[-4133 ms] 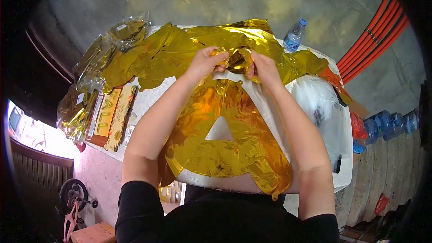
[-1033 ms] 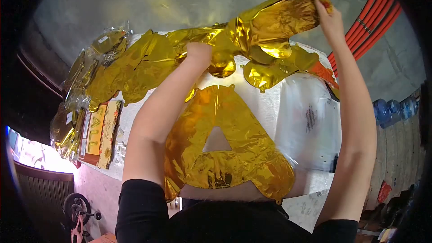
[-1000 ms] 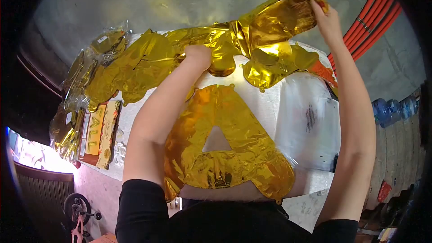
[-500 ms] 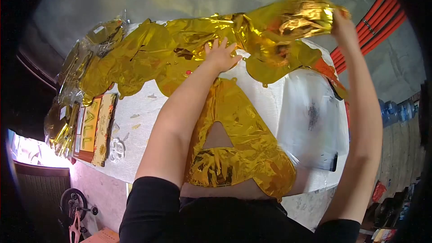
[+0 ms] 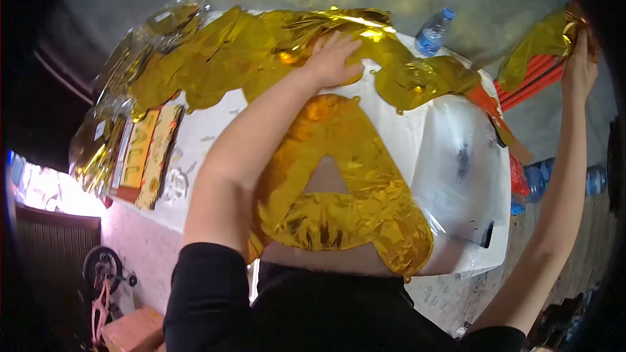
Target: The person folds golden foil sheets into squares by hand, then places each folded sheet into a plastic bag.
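Note:
My left hand point(image 5: 334, 60) lies with fingers spread on the pile of flat gold foil balloons point(image 5: 218, 62) along the table's far side. Out to the far right, my right hand point(image 5: 579, 68) grips a gold foil balloon point(image 5: 536, 49), which hangs past the table's corner; its letter shape cannot be made out. Between my arms, nearest my body, a flat gold letter A balloon point(image 5: 385, 182) rests on the table and my lap. Clear plastic bags point(image 5: 450, 176) lie to its right.
On the white-covered table point(image 5: 391, 137), a water bottle point(image 5: 433, 32) stands at the back. Printed "FALL" packaging point(image 5: 138, 150) and clear-wrapped foil point(image 5: 104, 137) lie at left. Red pipes point(image 5: 538, 73) run beyond the right edge. A pink bicycle point(image 5: 101, 287) stands lower left.
My right hand has swung outward to the right, pulling a gold balloon off the pile and uncovering the water bottle. My left hand stays on the pile.

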`<state>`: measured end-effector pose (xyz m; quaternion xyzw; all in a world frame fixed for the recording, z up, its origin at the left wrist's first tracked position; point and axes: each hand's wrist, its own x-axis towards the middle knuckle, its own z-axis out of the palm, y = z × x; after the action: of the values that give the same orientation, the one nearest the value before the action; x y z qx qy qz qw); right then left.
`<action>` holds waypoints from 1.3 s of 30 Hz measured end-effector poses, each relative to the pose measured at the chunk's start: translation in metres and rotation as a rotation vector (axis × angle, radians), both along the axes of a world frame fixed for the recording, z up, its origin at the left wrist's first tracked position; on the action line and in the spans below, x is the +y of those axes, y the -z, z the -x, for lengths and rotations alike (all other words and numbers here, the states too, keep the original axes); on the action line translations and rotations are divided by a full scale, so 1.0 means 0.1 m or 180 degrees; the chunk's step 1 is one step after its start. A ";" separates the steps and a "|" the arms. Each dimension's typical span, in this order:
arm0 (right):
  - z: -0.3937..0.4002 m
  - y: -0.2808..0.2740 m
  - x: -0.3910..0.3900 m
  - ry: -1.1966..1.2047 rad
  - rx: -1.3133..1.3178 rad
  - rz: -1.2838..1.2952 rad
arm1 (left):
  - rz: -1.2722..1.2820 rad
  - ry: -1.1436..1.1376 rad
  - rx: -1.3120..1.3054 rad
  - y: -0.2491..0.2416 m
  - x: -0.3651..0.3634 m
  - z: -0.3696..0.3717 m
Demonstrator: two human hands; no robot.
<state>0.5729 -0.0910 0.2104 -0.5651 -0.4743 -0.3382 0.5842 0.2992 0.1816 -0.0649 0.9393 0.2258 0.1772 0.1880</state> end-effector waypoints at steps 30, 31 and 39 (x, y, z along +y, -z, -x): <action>2.80 1.99 -0.09 -0.1828 -0.1974 0.3438 | -0.0016 0.0355 0.0366 -0.02 -1.62 2.39; 2.96 1.97 -0.21 -0.1621 -0.1638 0.4117 | -0.0068 0.0427 0.0329 -0.03 -1.64 2.39; 3.01 2.07 -0.54 -0.3773 -0.0965 0.4050 | -0.0019 0.0249 0.0425 -0.07 -1.78 2.34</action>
<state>0.2721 -0.1450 0.0036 -0.3934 -0.8601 0.2774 0.1689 0.0650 0.0034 -0.0576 0.9577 0.2005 0.1074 0.1764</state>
